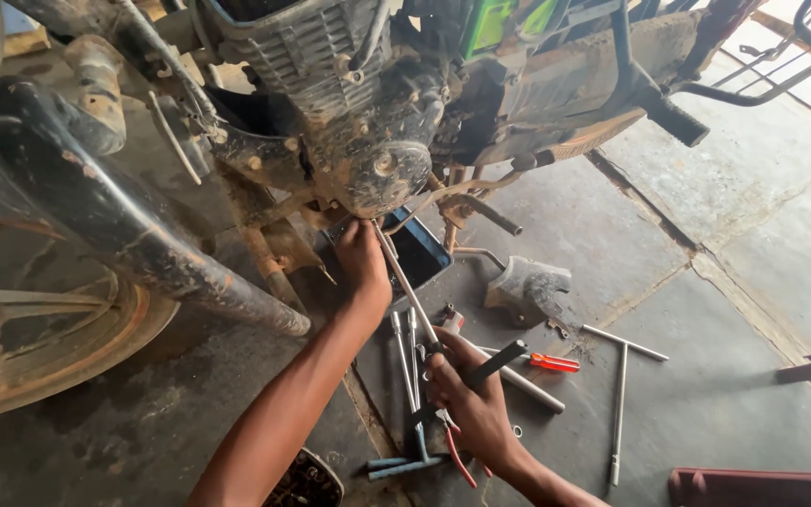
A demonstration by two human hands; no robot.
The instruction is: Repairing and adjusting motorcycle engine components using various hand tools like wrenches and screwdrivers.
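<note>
Left hand (361,258) pressed up against underside of mud-caked grey motorcycle engine (368,141), fingers curled there; object within, if any, not discernible. Right hand (466,399) below engine, grip clamped on handle of long steel T-handle wrench (405,282), shaft angled up to engine base. Blue drain tray (420,252) directly beneath engine. Spare T-wrench (619,394) and red-handled screwdriver (551,361) lying on concrete floor (753,235), right of engine.

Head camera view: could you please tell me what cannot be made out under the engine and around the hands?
- T-handle wrench: tip hidden by left hand and muddy engine.
- Blue drain pan: contents too dark.
- Right hand: covers tools on floor.
- Front wheel: cut by left edge.
</note>
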